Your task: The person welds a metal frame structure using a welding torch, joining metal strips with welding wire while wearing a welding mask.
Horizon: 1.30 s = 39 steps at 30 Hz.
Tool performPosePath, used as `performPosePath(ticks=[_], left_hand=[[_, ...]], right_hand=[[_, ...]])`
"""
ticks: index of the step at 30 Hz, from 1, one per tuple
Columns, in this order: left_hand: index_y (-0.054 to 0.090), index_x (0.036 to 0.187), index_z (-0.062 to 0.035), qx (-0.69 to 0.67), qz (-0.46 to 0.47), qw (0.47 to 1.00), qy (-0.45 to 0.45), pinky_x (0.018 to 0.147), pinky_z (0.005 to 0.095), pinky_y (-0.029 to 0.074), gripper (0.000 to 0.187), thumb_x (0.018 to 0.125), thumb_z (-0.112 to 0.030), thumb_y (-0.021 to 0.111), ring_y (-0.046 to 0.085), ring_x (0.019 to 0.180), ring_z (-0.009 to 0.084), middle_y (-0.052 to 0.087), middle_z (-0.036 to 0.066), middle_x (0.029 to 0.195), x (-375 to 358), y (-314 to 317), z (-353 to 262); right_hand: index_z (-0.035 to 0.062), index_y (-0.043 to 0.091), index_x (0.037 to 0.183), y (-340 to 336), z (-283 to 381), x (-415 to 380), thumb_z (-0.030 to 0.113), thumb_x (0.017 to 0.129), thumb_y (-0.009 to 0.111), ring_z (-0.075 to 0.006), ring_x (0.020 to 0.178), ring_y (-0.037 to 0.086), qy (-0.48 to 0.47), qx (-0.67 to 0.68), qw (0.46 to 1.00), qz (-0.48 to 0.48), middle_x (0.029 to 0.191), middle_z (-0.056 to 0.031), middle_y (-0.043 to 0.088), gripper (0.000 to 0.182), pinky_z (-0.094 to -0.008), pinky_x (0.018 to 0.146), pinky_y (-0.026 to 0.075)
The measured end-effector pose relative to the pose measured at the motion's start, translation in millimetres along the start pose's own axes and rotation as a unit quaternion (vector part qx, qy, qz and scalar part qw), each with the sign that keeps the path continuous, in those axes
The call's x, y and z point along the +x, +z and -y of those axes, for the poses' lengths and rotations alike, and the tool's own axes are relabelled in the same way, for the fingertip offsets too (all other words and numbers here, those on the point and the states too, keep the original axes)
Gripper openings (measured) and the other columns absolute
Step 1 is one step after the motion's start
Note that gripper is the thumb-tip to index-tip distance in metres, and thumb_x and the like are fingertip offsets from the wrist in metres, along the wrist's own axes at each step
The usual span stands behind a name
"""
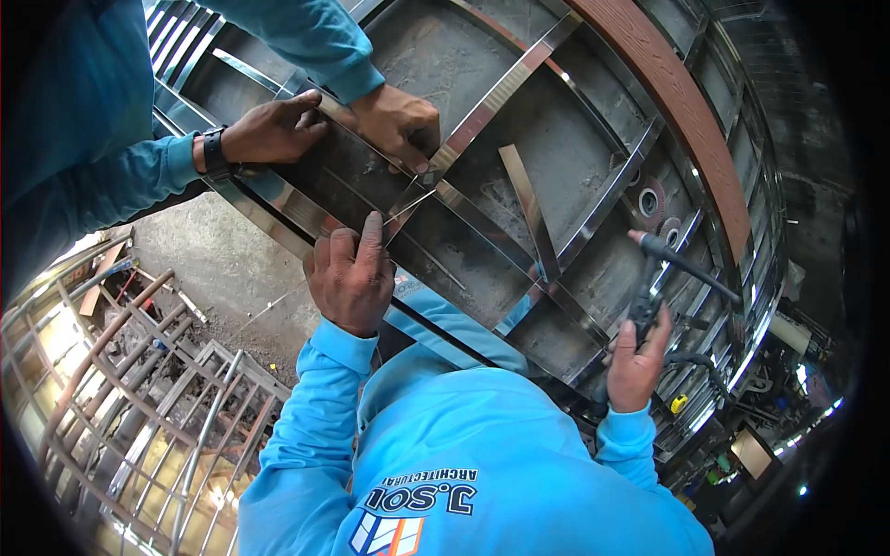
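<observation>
My left hand (pixel 350 278) has its fingers curled and its index finger stretched forward, gripping a thin metal rod (pixel 413 206). The rod's tip lies near a joint of the shiny metal frame (pixel 482 227). In my right hand (pixel 640 361) is a TIG welding torch (pixel 644 292), held over the frame's right side, apart from the joint. Across from me, a co-worker's one hand (pixel 273 130) rests on a frame bar. Their other hand (pixel 399 125) presses fingertips on a small piece at the same joint.
A curved brown wood-grain strip (pixel 681 102) runs along the frame's far side. A loose metal strip (pixel 527 204) and abrasive discs (pixel 652 202) lie within the frame. A yellow tape measure (pixel 680 403) sits at right. Metal grilles (pixel 139 371) stand lower left.
</observation>
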<state>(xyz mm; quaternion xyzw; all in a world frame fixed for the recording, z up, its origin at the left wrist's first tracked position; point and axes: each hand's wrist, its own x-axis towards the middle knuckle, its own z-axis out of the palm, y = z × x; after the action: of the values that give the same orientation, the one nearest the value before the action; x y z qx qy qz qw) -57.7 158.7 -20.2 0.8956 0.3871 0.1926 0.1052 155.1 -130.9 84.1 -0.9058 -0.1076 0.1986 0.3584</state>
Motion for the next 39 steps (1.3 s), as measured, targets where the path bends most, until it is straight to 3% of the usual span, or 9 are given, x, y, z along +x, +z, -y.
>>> performPosePath(ticks=[2, 11, 16, 19, 20, 23, 32, 37, 39], left_hand=[[0.072, 0.123, -0.0154, 0.013, 0.011, 1.0, -0.011, 0.079, 0.0429, 0.043, 0.053, 0.071, -0.006, 0.077, 0.059, 0.085, 0.0274, 0.058, 0.006, 0.087, -1, -1, 1], [0.072, 0.125, -0.0168, -0.001, 0.011, 1.0, 0.003, 0.077, 0.0401, 0.04, 0.053, 0.073, -0.008, 0.075, 0.059, 0.082, 0.0259, 0.057, 0.005, 0.085, 2, -1, 4], [0.07, 0.127, -0.0177, -0.005, 0.094, 0.996, -0.003, 0.068, 0.0426, 0.047, 0.054, 0.074, -0.014, 0.076, 0.062, 0.075, 0.026, 0.056, 0.005, 0.087, 12, -9, 13], [0.069, 0.128, -0.0158, -0.016, 0.087, 0.996, 0.002, 0.065, 0.0431, 0.05, 0.054, 0.074, -0.014, 0.077, 0.063, 0.074, 0.0275, 0.057, 0.006, 0.086, 14, -17, 17], [0.069, 0.128, -0.0158, -0.017, 0.077, 0.997, 0.007, 0.065, 0.0428, 0.05, 0.055, 0.074, -0.014, 0.077, 0.063, 0.073, 0.0273, 0.057, 0.006, 0.085, 11, -16, 20], [0.069, 0.13, -0.0167, -0.01, 0.042, 0.999, 0.033, 0.064, 0.0415, 0.048, 0.058, 0.073, -0.012, 0.077, 0.061, 0.072, 0.0256, 0.057, 0.005, 0.084, 6, -11, 19], [0.069, 0.133, -0.0202, 0.004, 0.001, 0.999, 0.051, 0.067, 0.0382, 0.037, 0.064, 0.071, -0.012, 0.077, 0.053, 0.071, 0.0214, 0.051, 0.0, 0.078, 0, -1, 22], [0.069, 0.133, -0.0203, 0.03, 0.009, 0.998, 0.05, 0.068, 0.0385, 0.039, 0.064, 0.07, -0.011, 0.077, 0.051, 0.074, 0.0222, 0.05, 0.001, 0.078, 3, -7, 18], [0.069, 0.133, -0.0201, 0.029, 0.013, 0.999, 0.043, 0.069, 0.0388, 0.04, 0.064, 0.07, -0.011, 0.077, 0.05, 0.075, 0.0226, 0.05, 0.001, 0.078, 2, -5, 20]], right_hand=[[0.0026, 0.029, 0.155, 4, 35, 3, 0.019, 0.104, 0.061, -0.0066, 0.075, 0.053, -0.02, 0.055, 0.998, -0.006, 0.104, -0.0059, 0.06, 0.063, -0.0207, 0.063, 0.047], [0.001, 0.025, 0.156, 42, 49, 10, 0.01, 0.098, 0.067, -0.0134, 0.091, 0.062, -0.189, 0.028, 0.972, 0.135, 0.102, -0.0156, 0.064, 0.073, -0.0264, 0.078, 0.05], [0.0018, 0.021, 0.157, 52, 75, 1, 0.008, 0.097, 0.066, -0.0131, 0.095, 0.061, -0.159, 0.123, 0.958, 0.204, 0.111, -0.0174, 0.063, 0.075, -0.0254, 0.081, 0.05], [0.0056, 0.018, 0.158, 54, 88, -5, 0.007, 0.098, 0.065, -0.0141, 0.091, 0.062, -0.16, 0.18, 0.937, 0.252, 0.115, -0.0182, 0.062, 0.077, -0.0261, 0.077, 0.051], [0.0089, 0.015, 0.159, 59, 91, -5, 0.008, 0.099, 0.063, -0.0115, 0.081, 0.061, -0.195, 0.185, 0.928, 0.26, 0.113, -0.0176, 0.062, 0.078, -0.0246, 0.068, 0.051], [0.0117, 0.012, 0.16, 77, 105, 0, 0.01, 0.099, 0.063, -0.0088, 0.07, 0.06, -0.231, 0.218, 0.909, 0.269, 0.111, -0.0171, 0.061, 0.079, -0.0226, 0.058, 0.052], [0.0101, 0.025, 0.157, 104, 78, 39, 0.007, 0.103, 0.058, -0.0065, 0.069, 0.055, -0.215, 0.147, 0.942, 0.211, 0.099, -0.0077, 0.059, 0.063, -0.0195, 0.055, 0.047], [0.0051, 0.033, 0.154, 109, 73, 37, 0.007, 0.1, 0.064, -0.0305, 0.125, 0.06, -0.217, 0.157, 0.939, 0.216, 0.14, -0.0244, 0.056, 0.062, -0.0382, 0.105, 0.048], [0.0057, 0.034, 0.153, 115, 71, 39, 0.006, 0.099, 0.065, -0.0325, 0.126, 0.06, -0.244, 0.149, 0.934, 0.214, 0.142, -0.0253, 0.055, 0.062, -0.0392, 0.106, 0.047]])
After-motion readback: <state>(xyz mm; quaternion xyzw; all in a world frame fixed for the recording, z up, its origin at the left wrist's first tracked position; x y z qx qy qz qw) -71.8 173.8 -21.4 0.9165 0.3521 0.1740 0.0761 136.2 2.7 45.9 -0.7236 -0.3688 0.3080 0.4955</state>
